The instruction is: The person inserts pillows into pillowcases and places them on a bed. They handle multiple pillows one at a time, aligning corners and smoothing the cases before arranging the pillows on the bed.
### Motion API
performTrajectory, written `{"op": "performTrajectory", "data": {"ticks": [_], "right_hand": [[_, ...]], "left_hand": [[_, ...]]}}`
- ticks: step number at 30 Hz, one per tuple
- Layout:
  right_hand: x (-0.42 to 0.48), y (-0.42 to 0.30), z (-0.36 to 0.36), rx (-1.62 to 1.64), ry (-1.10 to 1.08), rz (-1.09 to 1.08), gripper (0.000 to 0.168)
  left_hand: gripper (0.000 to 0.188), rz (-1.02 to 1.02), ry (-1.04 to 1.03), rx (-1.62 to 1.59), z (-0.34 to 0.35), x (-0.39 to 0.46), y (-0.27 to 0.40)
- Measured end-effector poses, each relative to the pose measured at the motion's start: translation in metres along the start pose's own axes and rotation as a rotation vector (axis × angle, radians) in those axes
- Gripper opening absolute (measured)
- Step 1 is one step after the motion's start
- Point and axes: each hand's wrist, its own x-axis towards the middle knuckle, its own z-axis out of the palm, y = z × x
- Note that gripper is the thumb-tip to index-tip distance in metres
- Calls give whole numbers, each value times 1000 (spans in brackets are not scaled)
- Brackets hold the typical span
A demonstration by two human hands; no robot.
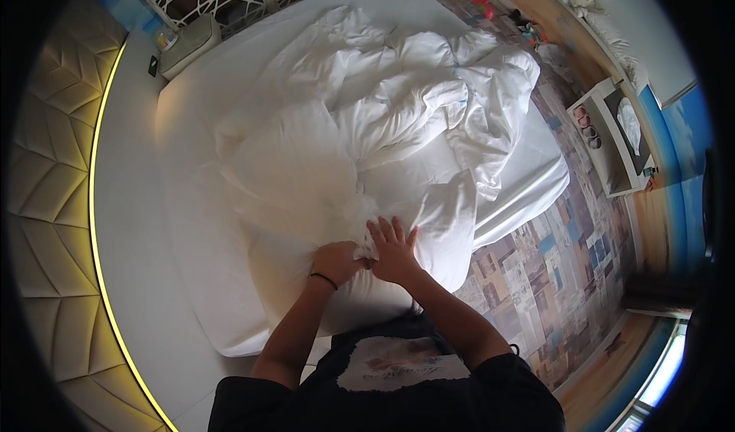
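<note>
A crumpled white duvet is heaped over a bed with a white sheet, and its near part hangs over the edge close to my body. My left hand is curled around a bunched bit of the duvet's cover, with a dark band at the wrist. Right beside it, my right hand lies on the cloth with its fingers spread and its thumb near the bunched fabric. Whether that thumb pinches any cloth is hard to see. Some of the left fingers are hidden in the folds.
A padded headboard wall with a lit strip runs along the left. A bedside cabinet touches the bed's far left corner. On the patterned floor at right stands a white shelf unit holding slippers.
</note>
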Motion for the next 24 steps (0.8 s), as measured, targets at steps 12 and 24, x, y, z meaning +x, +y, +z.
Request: {"op": "performTrajectory", "data": {"ticks": [12, 24], "right_hand": [[-68, 6, -89, 358, 234, -52, 85], [-47, 122, -89, -71, 657, 270, 47]], "left_hand": [[24, 390, 318, -39, -47, -37, 96], [41, 601, 350, 114, -69, -51, 133]]}}
